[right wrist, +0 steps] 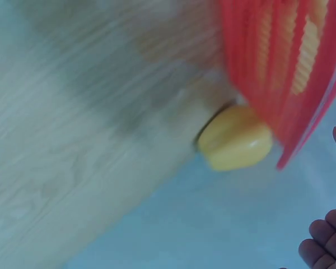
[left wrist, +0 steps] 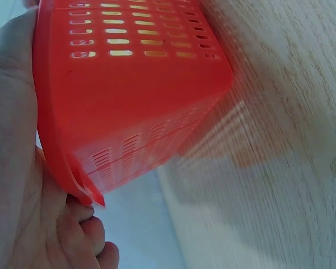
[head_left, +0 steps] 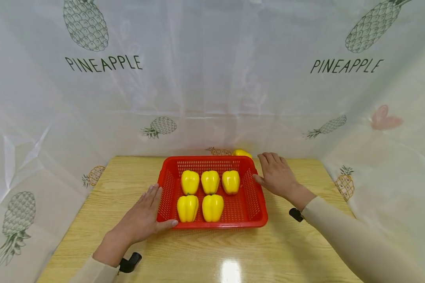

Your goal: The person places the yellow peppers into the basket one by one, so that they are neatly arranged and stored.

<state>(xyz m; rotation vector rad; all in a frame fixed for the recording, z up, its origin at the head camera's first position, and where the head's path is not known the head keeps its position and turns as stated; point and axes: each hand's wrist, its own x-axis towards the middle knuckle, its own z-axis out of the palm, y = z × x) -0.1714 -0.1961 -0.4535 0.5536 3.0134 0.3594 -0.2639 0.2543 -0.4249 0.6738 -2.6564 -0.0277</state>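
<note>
A red plastic basket (head_left: 230,225) with slotted walls stands on the table and holds several yellow bell peppers (head_left: 210,182) in two rows. My left hand (head_left: 141,217) rests against its front left corner, fingers extended along the left side and thumb along the front rim. The left wrist view shows the palm against the basket's rim (left wrist: 50,112). My right hand (head_left: 278,175) hovers by the right rim, fingers extended, the thumb close to the edge. Behind the back right corner lies another yellow pepper (right wrist: 235,137), partly hidden by the basket in the head view.
The wooden table (head_left: 283,243) ends at the back against a white plastic curtain (head_left: 205,90) printed with pineapples. This sheeting also hangs at the left and right. A black wrist strap piece (head_left: 130,262) shows under the left wrist.
</note>
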